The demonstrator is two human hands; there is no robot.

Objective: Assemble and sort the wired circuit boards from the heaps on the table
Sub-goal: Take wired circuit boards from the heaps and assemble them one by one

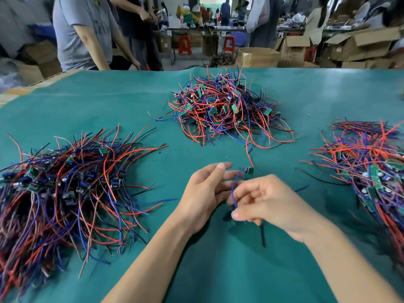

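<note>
Three heaps of wired circuit boards lie on the green table cover (91,106): a tangled one at the back centre (223,108), a combed-out one at the left (65,182) and one at the right (371,169). Between them, my right hand (273,206) pinches a blue wire (234,189) that curves up to a small board (249,170) with a red wire (248,149) trailing toward the back heap. A black wire (262,236) sticks out below that hand. My left hand (205,191) is beside it, fingers stretched toward the wire and holding nothing.
A person in a grey shirt (80,33) stands at the table's far left edge. Cardboard boxes (258,56), red stools (184,45) and other workers fill the room behind the table.
</note>
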